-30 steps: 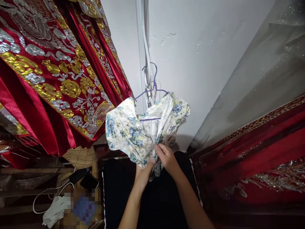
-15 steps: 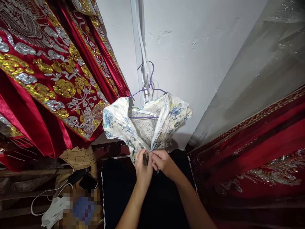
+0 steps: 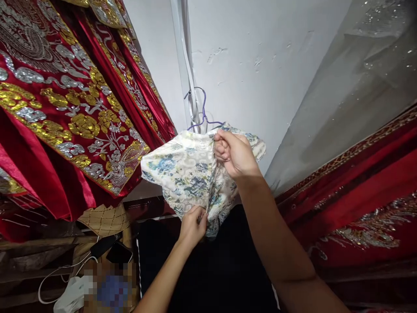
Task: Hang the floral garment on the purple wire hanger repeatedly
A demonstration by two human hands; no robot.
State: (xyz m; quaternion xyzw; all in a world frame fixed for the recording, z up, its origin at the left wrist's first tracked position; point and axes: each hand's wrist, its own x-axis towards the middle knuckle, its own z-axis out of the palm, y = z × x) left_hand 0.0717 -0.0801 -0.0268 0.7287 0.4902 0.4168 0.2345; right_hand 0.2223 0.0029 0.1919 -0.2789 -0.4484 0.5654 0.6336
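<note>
A short-sleeved white garment with a blue and yellow floral print point(image 3: 185, 169) hangs on a purple wire hanger point(image 3: 204, 108). Its two front edges meet along a seam that looks like a zipper point(image 3: 211, 184), running up to the neckline. At the top of that seam, my right hand point(image 3: 236, 152) is closed in a pinch; a zipper pull, if there, is hidden by the fingers. Lower on the front, my left hand point(image 3: 193, 224) pinches the cloth beside the seam. How far the garment reaches below cannot be told.
Red clothing with gold and silver sequins point(image 3: 84, 121) hangs at left. At right are sheer grey fabric point(image 3: 312, 121) and red embellished cloth point(image 3: 368, 191). A phone point(image 3: 119, 253), white cable point(image 3: 41, 291) and white cloth point(image 3: 73, 293) lie lower left. White wall point(image 3: 254, 87) behind.
My right hand has moved up from beside my left hand to the neckline. The open V at the front has closed. My left hand stays low on the cloth.
</note>
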